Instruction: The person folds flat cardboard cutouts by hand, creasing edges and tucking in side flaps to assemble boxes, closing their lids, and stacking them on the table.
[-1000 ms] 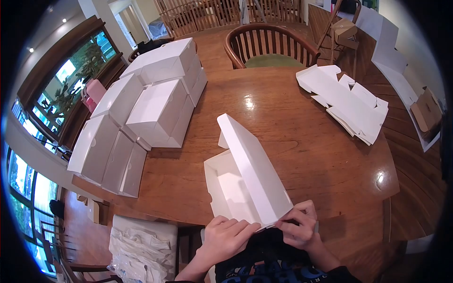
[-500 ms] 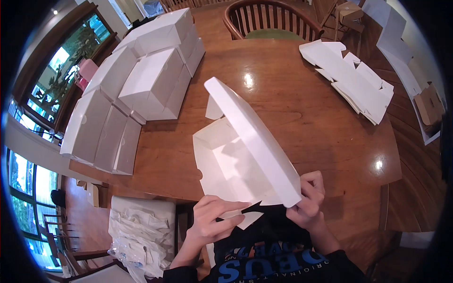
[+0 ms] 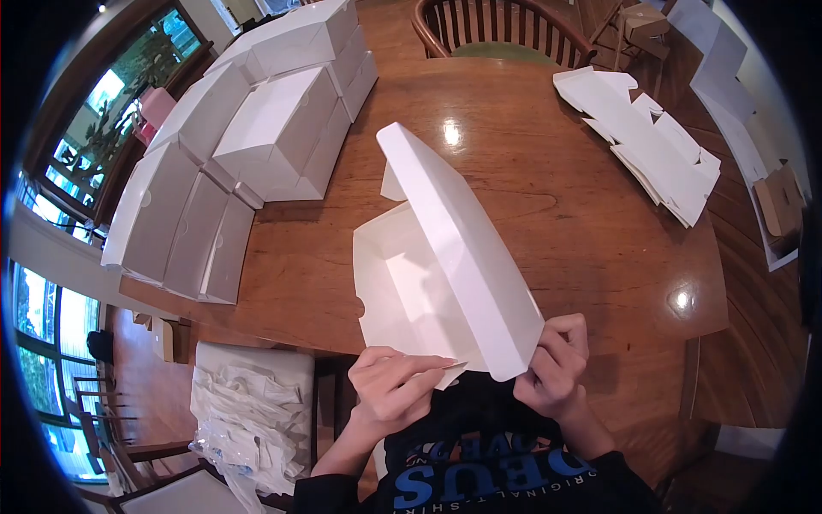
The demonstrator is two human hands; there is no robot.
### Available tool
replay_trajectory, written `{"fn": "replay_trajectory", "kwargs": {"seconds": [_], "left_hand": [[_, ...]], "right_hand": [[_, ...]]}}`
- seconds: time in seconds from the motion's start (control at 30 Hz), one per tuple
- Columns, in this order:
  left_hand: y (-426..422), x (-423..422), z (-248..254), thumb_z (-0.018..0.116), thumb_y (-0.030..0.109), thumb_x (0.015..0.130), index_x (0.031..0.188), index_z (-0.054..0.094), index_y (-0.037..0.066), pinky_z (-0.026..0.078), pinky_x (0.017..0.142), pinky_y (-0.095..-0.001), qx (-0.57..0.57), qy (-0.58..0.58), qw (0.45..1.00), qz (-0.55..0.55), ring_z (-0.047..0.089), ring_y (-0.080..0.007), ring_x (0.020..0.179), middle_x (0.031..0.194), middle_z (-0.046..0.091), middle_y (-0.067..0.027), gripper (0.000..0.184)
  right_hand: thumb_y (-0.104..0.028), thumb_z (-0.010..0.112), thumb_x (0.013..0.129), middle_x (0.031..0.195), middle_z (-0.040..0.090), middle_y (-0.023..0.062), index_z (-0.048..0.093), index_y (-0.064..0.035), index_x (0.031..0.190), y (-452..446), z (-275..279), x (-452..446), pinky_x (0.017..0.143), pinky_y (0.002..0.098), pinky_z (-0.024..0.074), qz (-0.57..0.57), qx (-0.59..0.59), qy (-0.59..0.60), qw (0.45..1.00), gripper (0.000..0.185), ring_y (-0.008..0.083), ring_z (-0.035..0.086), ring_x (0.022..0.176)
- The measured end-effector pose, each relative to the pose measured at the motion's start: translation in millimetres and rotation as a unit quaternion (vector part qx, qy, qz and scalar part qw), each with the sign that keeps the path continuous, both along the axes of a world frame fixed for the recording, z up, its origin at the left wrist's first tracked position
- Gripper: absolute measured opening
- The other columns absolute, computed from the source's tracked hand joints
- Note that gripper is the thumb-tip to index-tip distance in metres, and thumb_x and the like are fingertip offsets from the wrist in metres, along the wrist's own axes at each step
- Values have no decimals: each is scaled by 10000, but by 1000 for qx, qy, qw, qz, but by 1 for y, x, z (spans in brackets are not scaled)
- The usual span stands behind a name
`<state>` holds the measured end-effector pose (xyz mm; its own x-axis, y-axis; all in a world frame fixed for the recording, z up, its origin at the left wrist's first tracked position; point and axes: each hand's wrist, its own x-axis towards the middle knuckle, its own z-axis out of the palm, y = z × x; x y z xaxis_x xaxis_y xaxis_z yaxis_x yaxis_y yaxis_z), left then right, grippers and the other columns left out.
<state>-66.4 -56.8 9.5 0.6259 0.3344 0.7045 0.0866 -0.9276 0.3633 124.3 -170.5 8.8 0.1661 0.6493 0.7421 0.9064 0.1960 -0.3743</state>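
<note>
A white cardboard box [image 3: 402,283] sits at the table's near edge, its lid [image 3: 475,248] half raised and tilted over the right side. My left hand [image 3: 387,387] is closed at the near left corner, pinching a small flap [image 3: 451,375] between thumb and fingers. At the near right corner, my right hand [image 3: 555,367] grips the box beside the lower end of the lid. Some of its fingertips are hidden behind the lid and the box wall.
Several closed white boxes [image 3: 274,128] stand stacked at the table's left. Flat white box blanks [image 3: 646,141] lie at the right. A wooden chair [image 3: 505,26] is beyond the far edge. Plastic bags [image 3: 253,411] rest on a seat at lower left.
My left fingers have closed in on the flap, which has moved up toward the box's near corner. The lid has tipped slightly, while my right hand keeps its hold.
</note>
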Motion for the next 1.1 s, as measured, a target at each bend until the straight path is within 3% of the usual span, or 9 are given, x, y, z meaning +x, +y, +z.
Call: {"fn": "replay_trajectory", "kwargs": {"seconds": [0.03,0.1,0.13,0.2,0.23,0.3,0.6,1.1], "left_hand": [[0,0,-1,571,-67,548,791,619,84,433,636,-300,-1,0,1000,1,614,-192,575,673,655,-28,290],[-1,-1,-4,655,-27,623,821,661,114,417,654,-250,-14,2,1000,20,639,-103,605,825,728,36,244],[-1,0,-3,655,-27,623,821,661,114,417,654,-250,-14,2,1000,20,639,-103,605,825,728,36,244],[-2,2,0,545,-100,532,809,605,71,438,625,-310,-24,-2,1000,17,603,-225,563,683,644,-49,332],[-3,1,0,545,-100,532,809,605,71,438,625,-310,-24,-2,1000,16,603,-225,563,683,644,-49,332],[-3,-1,-1,646,-37,610,842,669,98,425,651,-257,-35,12,998,44,647,-113,613,795,717,13,269],[-10,8,15,664,94,609,801,660,148,384,640,-263,23,101,993,51,573,-103,572,751,642,68,199],[-7,15,18,697,118,573,737,658,174,378,657,-278,7,113,993,20,603,-97,630,861,662,48,179]], "right_hand": [[1,646,489,791,657,-7,738,-85,781,0,0,0,589,286,412,1,-1,0,1000,318,214,517,769],[-3,647,493,796,658,-16,739,-88,780,0,1,0,585,285,411,3,-4,-6,1000,313,209,514,772],[-3,647,493,796,658,-16,739,-88,780,0,0,0,585,285,411,4,-4,-6,1000,313,209,514,772],[-3,643,497,803,662,-20,742,-89,784,0,0,0,589,284,412,-2,-4,-8,1000,315,205,513,777],[-3,643,497,803,662,-20,742,-89,784,0,0,0,589,284,412,-3,-4,-8,1000,315,205,513,777],[-4,644,497,808,663,-22,745,-91,790,-1,0,0,595,283,412,0,-4,-3,1000,321,205,512,778],[-9,636,509,807,663,-21,746,-88,807,0,-1,-1,609,285,418,6,-1,-2,1000,328,209,514,777],[-15,648,527,765,640,-5,693,-69,720,0,-3,-4,581,280,426,18,11,0,1000,206,209,514,786]]}}
